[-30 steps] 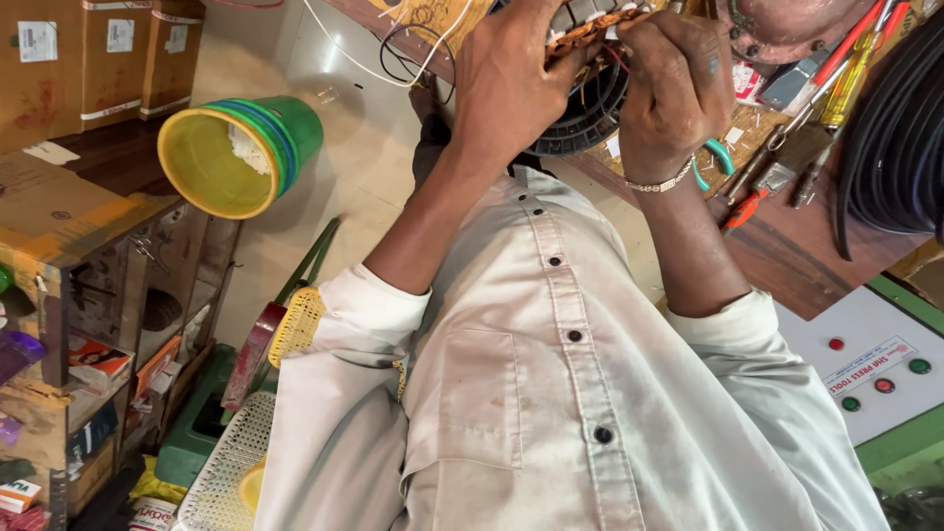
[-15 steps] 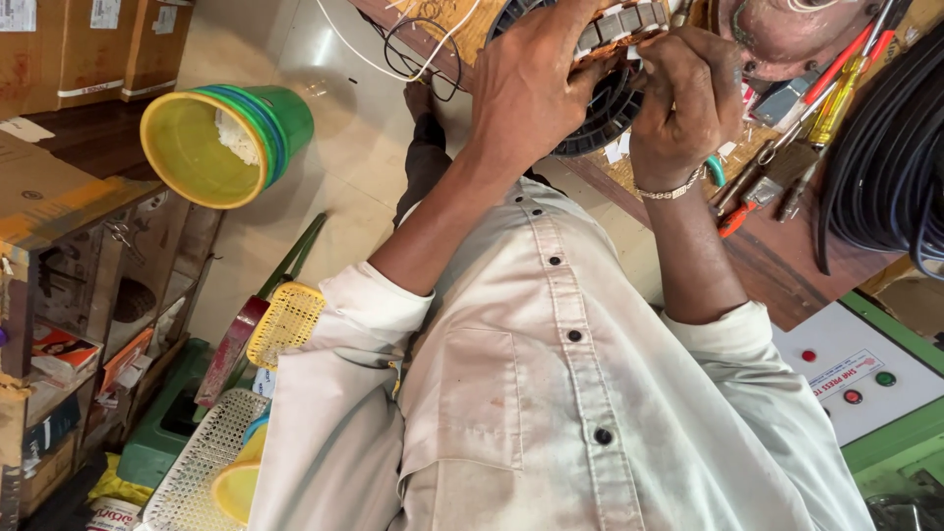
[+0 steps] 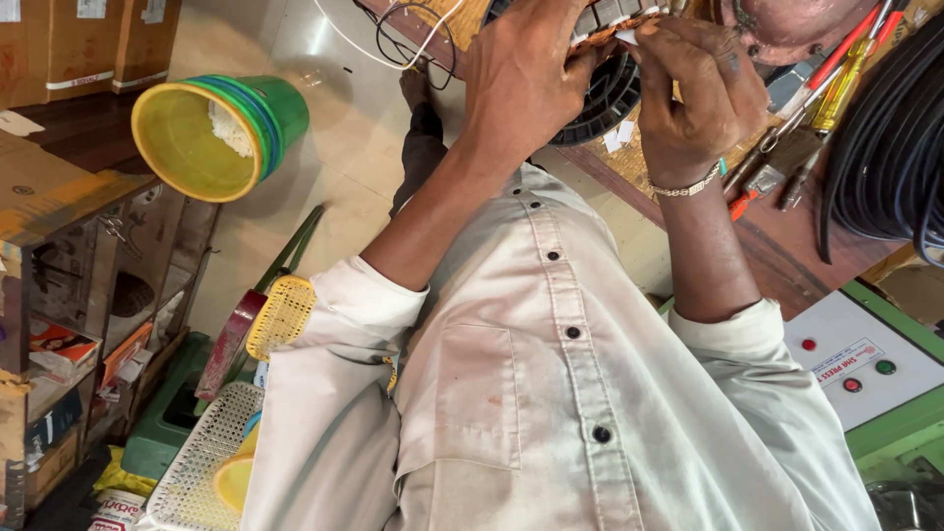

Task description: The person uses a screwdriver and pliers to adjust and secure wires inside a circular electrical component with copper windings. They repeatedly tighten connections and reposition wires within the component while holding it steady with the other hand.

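**A:** What are the hands doing from where you're watching?

**B:** I'm seeing both raised to the top edge of the view. The left hand (image 3: 526,74) is reaching up from a bent elbow, fingers curling over a slotted winding core (image 3: 615,20) and clamping onto it. The right hand (image 3: 693,93), wearing a thin bracelet (image 3: 688,187), is closing thumb and fingertips together on the core's edge (a small white slip seems to be sitting in the pinch).

**A:** Where is the core lying?

**B:** It's being held over the wooden workbench (image 3: 787,246), just above a black ribbed ring (image 3: 605,103).

**A:** What's crowding the view?

**B:** The person's pale shirt (image 3: 551,393) is filling the middle. A green and yellow bucket (image 3: 211,133) is sitting on the floor to the left, screwdrivers (image 3: 836,74) and a black cable coil (image 3: 890,147) are lying to the right, and a control panel (image 3: 860,359) is showing near the corner.
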